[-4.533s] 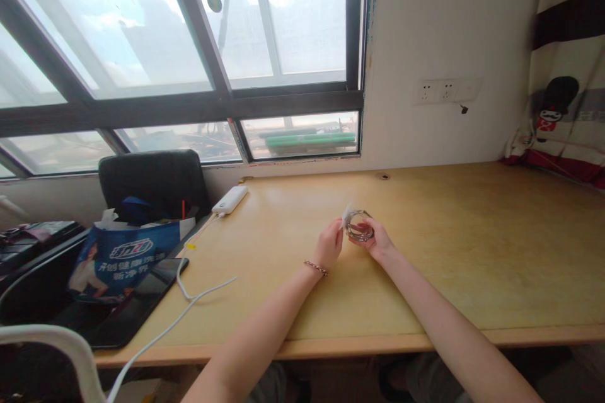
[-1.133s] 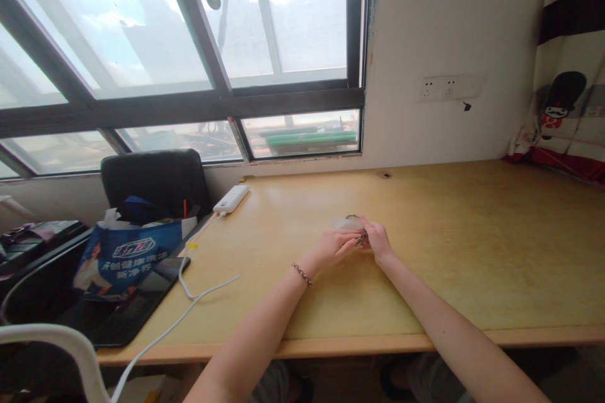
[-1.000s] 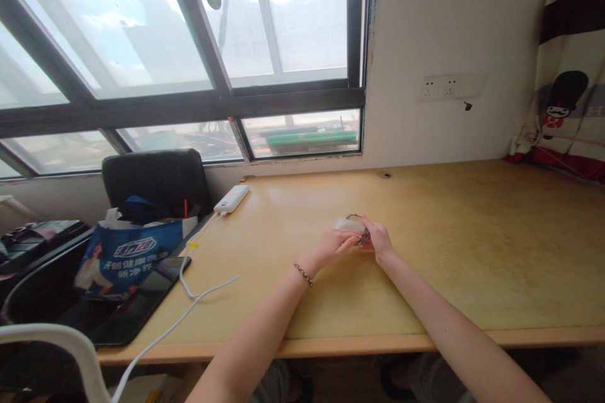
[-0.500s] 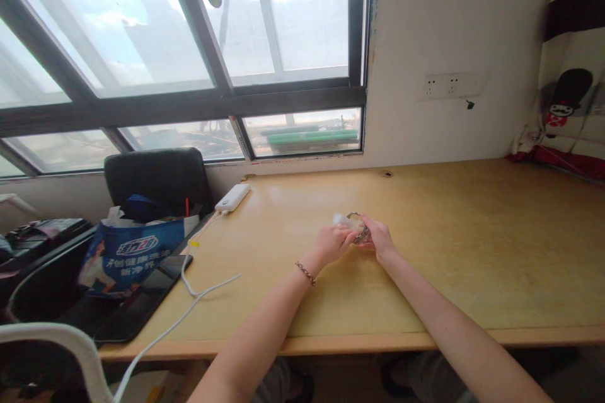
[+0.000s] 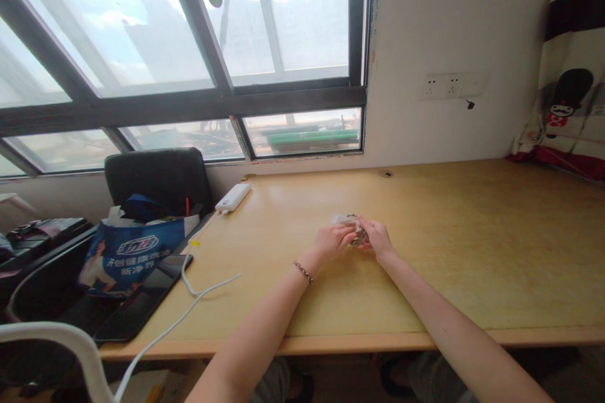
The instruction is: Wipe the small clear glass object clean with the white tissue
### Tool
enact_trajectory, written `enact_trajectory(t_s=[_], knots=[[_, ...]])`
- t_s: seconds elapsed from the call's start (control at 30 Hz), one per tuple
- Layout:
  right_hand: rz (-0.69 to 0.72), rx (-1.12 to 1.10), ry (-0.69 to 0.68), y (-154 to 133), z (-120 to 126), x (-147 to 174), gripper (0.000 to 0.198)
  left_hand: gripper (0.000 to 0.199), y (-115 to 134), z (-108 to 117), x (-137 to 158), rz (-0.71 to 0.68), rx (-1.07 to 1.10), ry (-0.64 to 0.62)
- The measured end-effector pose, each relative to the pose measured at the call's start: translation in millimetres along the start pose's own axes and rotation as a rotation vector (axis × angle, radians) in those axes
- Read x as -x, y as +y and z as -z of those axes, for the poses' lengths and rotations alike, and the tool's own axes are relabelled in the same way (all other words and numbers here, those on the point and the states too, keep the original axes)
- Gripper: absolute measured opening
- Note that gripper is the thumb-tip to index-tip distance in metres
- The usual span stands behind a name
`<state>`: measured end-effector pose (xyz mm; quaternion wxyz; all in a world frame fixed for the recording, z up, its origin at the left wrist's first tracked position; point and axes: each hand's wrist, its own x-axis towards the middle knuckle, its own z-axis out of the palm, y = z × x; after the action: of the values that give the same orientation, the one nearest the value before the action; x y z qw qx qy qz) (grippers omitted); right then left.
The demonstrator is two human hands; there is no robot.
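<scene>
Both hands meet over the middle of the table. My left hand [image 5: 333, 239], with a braided bracelet [image 5: 303, 272] on its wrist, is closed on a crumpled white tissue [image 5: 341, 219], which sticks out beyond the fingers. Its fingertips press against a dark, shiny metal chain [image 5: 358, 237] that looks like a bracelet. From the other side my right hand [image 5: 378, 240] grips this chain between thumb and fingers. Much of the chain is hidden by the fingers, and its exact kind is hard to make out.
A white power bank [image 5: 233, 198] with a white cable [image 5: 203, 295] lies along the table's left side. A black tablet [image 5: 137, 302] overhangs the left edge, beside a blue bag [image 5: 127, 258] on a black chair [image 5: 161, 176]. The wooden table [image 5: 472, 252] extends right.
The chain's open loop, which stood up between the hands, now sits bunched lower in the fingers. My left fingers have moved over the tissue and chain.
</scene>
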<state>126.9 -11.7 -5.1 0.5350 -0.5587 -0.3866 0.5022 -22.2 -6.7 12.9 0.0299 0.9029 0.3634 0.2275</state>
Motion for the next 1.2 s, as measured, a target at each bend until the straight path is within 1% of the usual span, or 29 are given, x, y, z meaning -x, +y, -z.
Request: enact_trajectory(t_s=[0.23, 0.33, 0.43, 0.63, 0.77, 0.9, 0.97, 1.03, 1.2], knots=[[-0.030, 0.014, -0.037, -5.3, -0.4, 3.2, 0.038, 0.035, 2.5, 1.8, 1.0, -0.046, 0.097, -0.034], [-0.039, 0.006, -0.053, -3.9, -0.5, 2.8, 0.039, 0.036, 4.3, 5.1, 0.9, -0.046, 0.138, -0.071], [-0.046, -0.003, -0.040, -0.8, -0.4, 0.7, 0.040, 0.039, 6.0, 8.8, 0.0, -0.043, 0.199, -0.114], [-0.075, -0.029, -0.006, 1.3, -0.3, -2.6, 0.040, 0.050, 4.7, 8.4, -1.3, 0.048, 0.307, -0.174], [-0.098, -0.039, 0.009, -1.2, -0.6, -1.4, 0.038, 0.055, -3.1, 2.4, -1.8, 0.136, 0.362, -0.159], [-0.111, -0.045, 0.002, -2.4, -1.2, 0.4, 0.038, 0.059, -10.5, -0.8, -2.7, 0.179, 0.431, -0.109], [-0.140, -0.062, -0.011, -2.1, -1.4, 0.8, 0.039, 0.060, -11.5, 0.2, -3.0, 0.192, 0.412, -0.092], [-0.169, -0.075, -0.016, -2.0, -1.5, 0.9, 0.040, 0.057, -10.1, 2.5, -2.9, 0.191, 0.329, -0.090], [-0.164, -0.086, 0.004, -3.0, -0.7, -0.2, 0.040, 0.051, -2.9, 7.6, -0.8, 0.093, 0.034, -0.067]])
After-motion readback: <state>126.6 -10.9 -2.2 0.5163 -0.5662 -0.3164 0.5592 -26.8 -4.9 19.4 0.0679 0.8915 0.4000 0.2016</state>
